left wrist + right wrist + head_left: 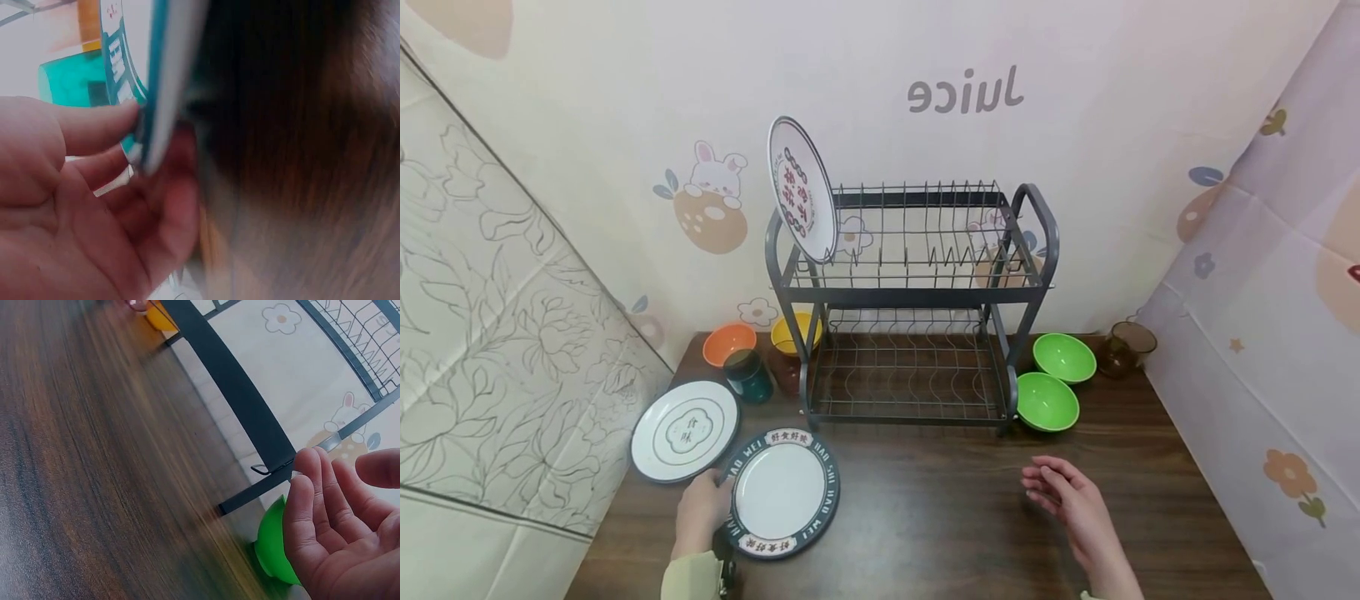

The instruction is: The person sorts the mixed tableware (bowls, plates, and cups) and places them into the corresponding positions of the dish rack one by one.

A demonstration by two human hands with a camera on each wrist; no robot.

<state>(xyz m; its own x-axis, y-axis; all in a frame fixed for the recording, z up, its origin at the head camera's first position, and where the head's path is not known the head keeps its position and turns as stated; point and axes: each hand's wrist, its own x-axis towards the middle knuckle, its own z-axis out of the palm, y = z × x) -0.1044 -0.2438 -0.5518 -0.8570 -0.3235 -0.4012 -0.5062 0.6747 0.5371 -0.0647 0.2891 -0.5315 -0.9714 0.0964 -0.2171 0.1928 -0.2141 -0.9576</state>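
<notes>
My left hand [702, 510] is at the left edge of a white plate [781, 492] with a dark lettered rim. In the left wrist view, the thumb lies on the face of that plate [119, 56] and curled fingers are beneath it, pinching the rim. Beside it on the table is a white plate with a grey emblem [687, 431]. My right hand [1071, 504] hovers over the table's right side, fingers loosely bent and holding nothing. Behind it stands a black two-tier dish rack [910, 294], with a white plate with red characters [802, 190] upright at its top left.
Right of the rack are two green bowls [1047, 402] and a brown glass [1126, 350]. To its left are an orange bowl [728, 343], a yellow bowl [797, 332], a teal cup [749, 379] and a reddish-brown cup [785, 371]. Patterned cloth walls [880, 92] enclose the table.
</notes>
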